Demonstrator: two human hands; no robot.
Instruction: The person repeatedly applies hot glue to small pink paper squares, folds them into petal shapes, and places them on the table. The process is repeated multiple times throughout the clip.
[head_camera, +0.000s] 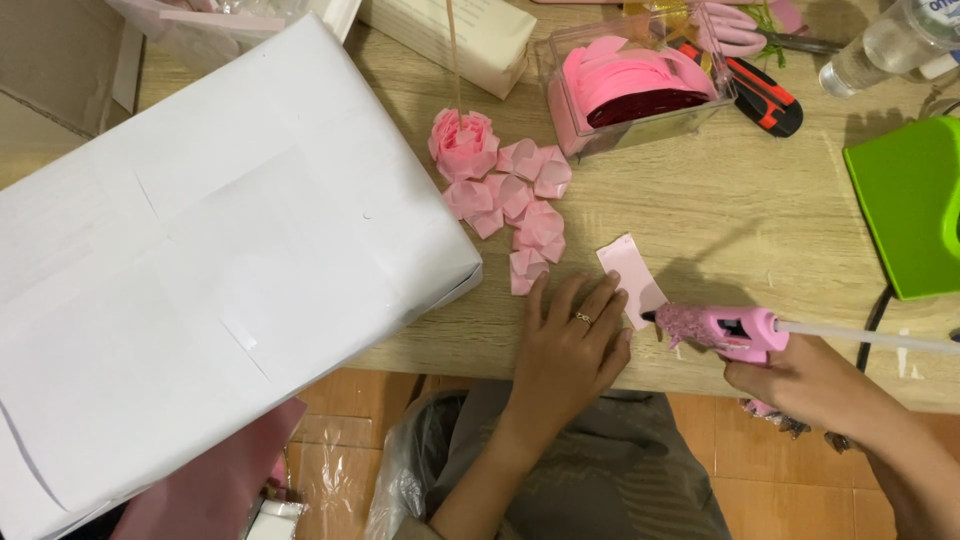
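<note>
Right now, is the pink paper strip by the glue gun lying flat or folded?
Flat and unfolded: the pink paper strip lies spread on the wooden table, left hand pinning its near end, glue gun nozzle at its edge.

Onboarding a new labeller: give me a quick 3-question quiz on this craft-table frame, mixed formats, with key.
1. True or false: the right hand holds a pink glue gun.
2. Multiple choice: the left hand rests its fingertips on
A. the white wrapped box
B. the pink paper strip
C. the green mat
3. Fill in: the clear plastic container holds stacked pink ____.

Key: 1 true; 2 B; 3 paper pieces. The glue gun's nozzle points at the strip's lower end, near the folded pink petals.
</note>
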